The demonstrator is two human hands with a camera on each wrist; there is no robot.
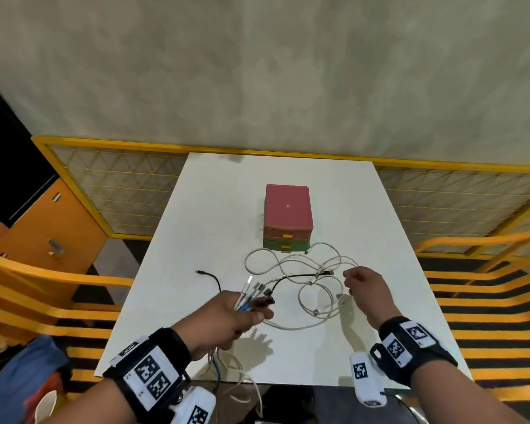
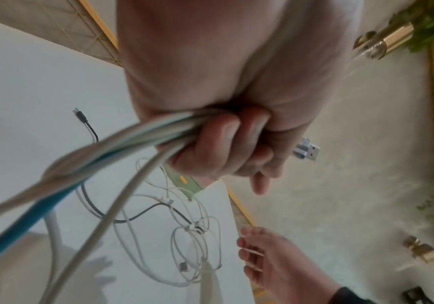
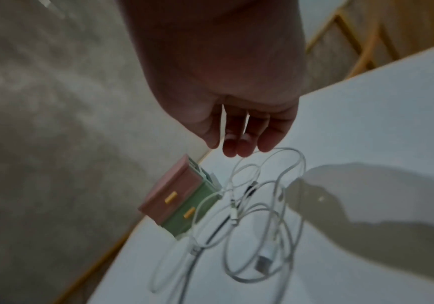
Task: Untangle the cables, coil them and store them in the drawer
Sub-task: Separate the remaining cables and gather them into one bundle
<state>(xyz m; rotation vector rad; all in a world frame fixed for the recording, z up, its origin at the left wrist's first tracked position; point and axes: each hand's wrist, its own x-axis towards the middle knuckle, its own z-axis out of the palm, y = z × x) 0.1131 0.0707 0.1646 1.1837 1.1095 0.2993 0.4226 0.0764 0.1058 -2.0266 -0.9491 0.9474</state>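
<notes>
left hand (image 1: 227, 313): lower middle of the head view, fist closed tight round a bunch of cables (image 1: 251, 293). The plug ends poke out the top of the fist, the rest hangs out underneath and droops over the near table edge. In the left wrist view you can see the fingers (image 2: 218, 148) wrapped round white cords plus one blue cable (image 2: 41, 207), and a silver USB plug (image 2: 307, 152) sticking out past the knuckles.

right hand (image 1: 364, 289): right of centre in the head view, up off the table, holding nothing. Fingers loosely bent and pointing down; in the right wrist view the fingertips (image 3: 239, 144) hang just above a white loop, not touching it as far as I can tell.

loose cables (image 1: 306, 280): a messy pile of white loops in the middle of the table, between the two hands and just in front of the drawer box. Clearly knotted up with each other.

black cable (image 1: 210, 276): one end lies on the table left of centre, and it runs on through the white tangle.

drawer box (image 1: 288, 215): centre of the table, behind the pile. Pink unit stacked on a green one, yellow handles, both drawers pushed in.

table (image 1: 172, 301): white, with yellow railing behind it and on both sides.
</notes>
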